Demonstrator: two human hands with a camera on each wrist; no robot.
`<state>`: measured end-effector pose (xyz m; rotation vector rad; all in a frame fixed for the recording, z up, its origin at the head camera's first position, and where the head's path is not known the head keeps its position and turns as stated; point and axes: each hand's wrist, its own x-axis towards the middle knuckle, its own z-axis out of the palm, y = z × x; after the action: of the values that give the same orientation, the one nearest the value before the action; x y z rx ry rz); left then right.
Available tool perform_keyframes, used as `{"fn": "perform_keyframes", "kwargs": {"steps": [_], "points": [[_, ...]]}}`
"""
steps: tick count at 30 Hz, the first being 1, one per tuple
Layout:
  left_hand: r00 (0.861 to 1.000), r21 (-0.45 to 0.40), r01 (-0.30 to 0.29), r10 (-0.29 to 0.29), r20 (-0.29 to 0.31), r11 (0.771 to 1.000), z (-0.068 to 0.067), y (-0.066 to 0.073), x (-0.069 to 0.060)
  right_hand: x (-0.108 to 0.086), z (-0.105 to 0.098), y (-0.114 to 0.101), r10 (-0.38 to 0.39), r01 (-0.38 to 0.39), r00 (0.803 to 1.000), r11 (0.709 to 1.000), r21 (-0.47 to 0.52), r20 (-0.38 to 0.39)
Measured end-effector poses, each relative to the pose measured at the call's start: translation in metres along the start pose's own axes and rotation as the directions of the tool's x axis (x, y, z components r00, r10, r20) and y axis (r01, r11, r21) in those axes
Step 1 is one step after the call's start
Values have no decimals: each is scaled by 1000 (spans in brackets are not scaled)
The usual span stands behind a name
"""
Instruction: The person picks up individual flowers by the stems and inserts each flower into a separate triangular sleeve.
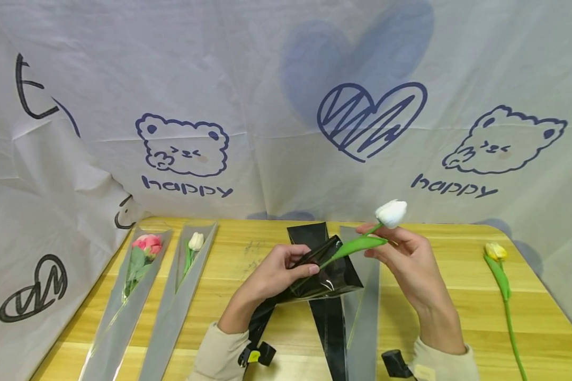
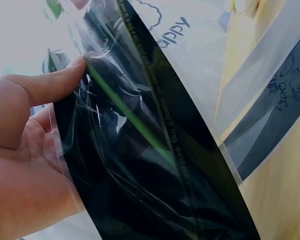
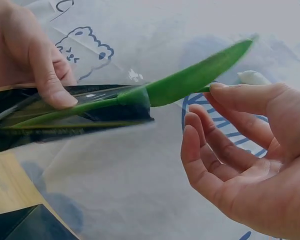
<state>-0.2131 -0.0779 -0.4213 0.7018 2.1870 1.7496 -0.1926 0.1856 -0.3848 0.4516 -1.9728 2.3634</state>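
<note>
Faces a yellow wood-grained table (image 1: 481,296), rounded at the far right corner, with a whitish cloth (image 1: 257,79) hung creased behind it and along the left side. On that cloth, in blue line, two bear heads (image 1: 186,145), each above the word "happy", with a hatched heart (image 1: 372,119) between them and a softer blue heart shape (image 1: 333,58) rising behind. Further left, heavier black scrawls (image 1: 33,291).

Over the middle of the table, grips a black sleeve (image 2: 140,150) in the left hand (image 1: 271,272), near its mouth, with the thumb pressed on the front and the fingers curled behind. With the right hand (image 1: 412,254), pinches the stem of a white tulip (image 1: 392,213) between thumb and index finger, just below the bloom, with the other fingers loosely bent. Holds the tulip slanting up to the right, with the lower stem inside the black sleeve and the bloom and most of the green leaf (image 1: 359,246) outside.

Beneath, on the wood, more black wrapping (image 1: 329,333) beside a grey translucent sleeve (image 1: 364,317); cannot fairly count the overlapping pieces. To the left, side by side, a pink flower (image 1: 148,245) and a second white tulip (image 1: 196,241), each in a greyish sleeve. Far right, lying unwrapped, a yellow tulip (image 1: 495,251) with its bloom toward the cloth.
</note>
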Motion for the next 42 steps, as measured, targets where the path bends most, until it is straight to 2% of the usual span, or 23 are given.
{"fn": "perform_keyframes", "kwargs": {"steps": [8, 15, 23, 37, 42], "points": [[1000, -10, -1, 1, 4, 1000, 0, 2, 0, 1, 4, 2, -37, 37, 999, 999, 6, 6], [1000, -12, -3, 3, -2, 1000, 1, 4, -1, 1, 8, 4, -47, 48, 999, 998, -49, 22], [1000, -24, -19, 19, -11, 1000, -1, 7, -2, 2, 13, 4, -9, 7, 1000, 994, -107, -18], [999, -57, -36, 35, -26, 998, 0, 14, -4, 4, 20, 9, -18, 18, 1000, 997, -70, 0], [999, -60, -25, 23, -35, 998, 1, 17, -5, 6, 23, 10, -9, 9, 1000, 999, -48, 5]]}}
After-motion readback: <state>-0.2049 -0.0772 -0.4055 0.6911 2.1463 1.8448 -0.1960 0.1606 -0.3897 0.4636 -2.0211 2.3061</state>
